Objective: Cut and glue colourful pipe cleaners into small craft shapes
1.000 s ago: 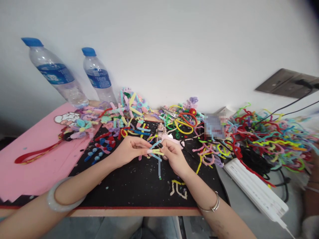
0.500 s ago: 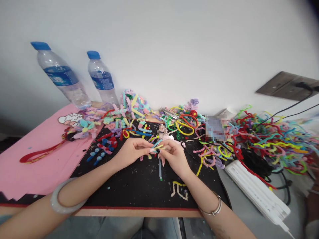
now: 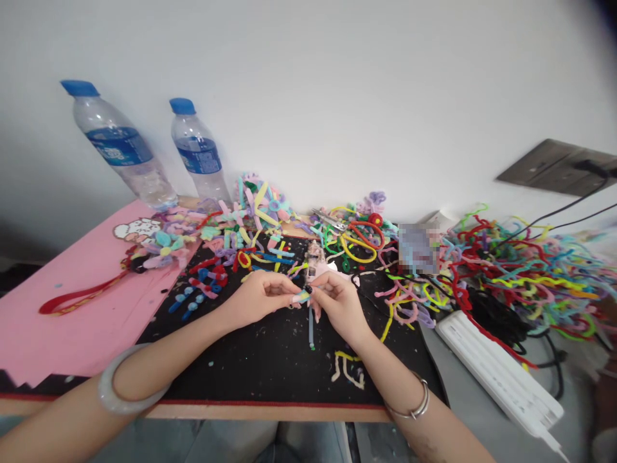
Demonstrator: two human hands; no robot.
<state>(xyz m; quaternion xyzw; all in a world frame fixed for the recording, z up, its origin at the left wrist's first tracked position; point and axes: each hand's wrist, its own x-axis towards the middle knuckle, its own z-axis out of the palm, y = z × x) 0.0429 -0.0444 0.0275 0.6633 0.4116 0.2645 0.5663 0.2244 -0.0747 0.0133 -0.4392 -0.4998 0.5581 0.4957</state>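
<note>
Over the middle of the black mat, my left hand and my right hand meet, thumbs and fingertips pinched together. Between them is a short piece of blue and yellow pipe cleaner, partly covered by the fingers. Just behind the hands lies a pinkish object, partly hidden, its kind unclear. A thin grey stick with a green tip shows below the fingers. Nearer the front edge lie a bent yellow and white pipe cleaner piece.
Colourful pipe cleaner shapes are heaped at the back. Scissors rest among them. A large pipe cleaner tangle and a white power strip lie right. Two bottles stand by the wall, beside pink sheeting.
The blue and yellow pipe cleaner pieces stuck up between my fingertips before; now they lie lower and more covered by the fingers. Both hands stay in nearly the same place.
</note>
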